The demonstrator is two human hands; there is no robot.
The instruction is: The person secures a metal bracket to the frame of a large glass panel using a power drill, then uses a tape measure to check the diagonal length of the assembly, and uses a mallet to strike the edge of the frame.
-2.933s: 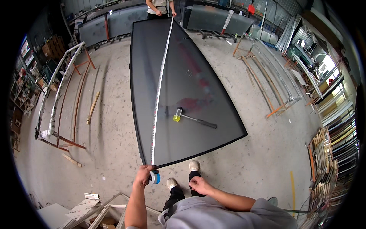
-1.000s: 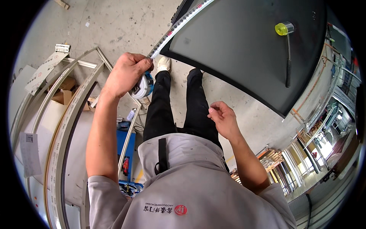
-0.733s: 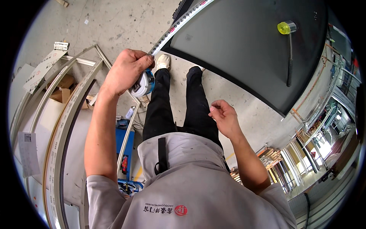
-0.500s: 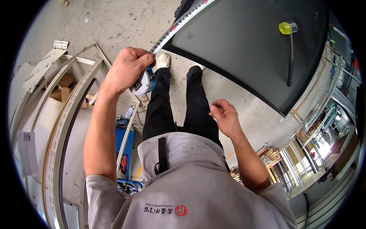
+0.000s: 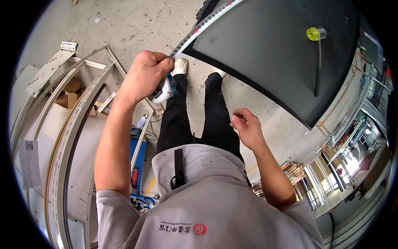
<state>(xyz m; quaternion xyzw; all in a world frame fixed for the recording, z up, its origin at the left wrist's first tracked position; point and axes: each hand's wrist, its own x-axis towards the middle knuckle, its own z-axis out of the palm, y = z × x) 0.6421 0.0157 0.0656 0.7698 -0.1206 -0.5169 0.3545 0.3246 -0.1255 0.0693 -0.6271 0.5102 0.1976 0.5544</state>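
Observation:
My left hand is closed around a tape measure with a white and blue case. From thumb and fingers its white blade runs up and to the right, past the corner of a dark grey panel with a black frame, and leaves the view at the top. A mallet with a yellow and clear head and a black grip lies on the panel. My right hand hovers in front of my right thigh, fingers loosely curled and apart, nothing visible in it.
Pale frame profiles stand at the left, with a cardboard box among them. A blue stand is beside my left leg. Racks of long profiles fill the right side. My shoes are on the concrete floor near the panel.
My left hand and the tape measure have shifted slightly right in the view. The whole scene, with panel and mallet, has also moved a little. My right hand keeps nearly the same pose.

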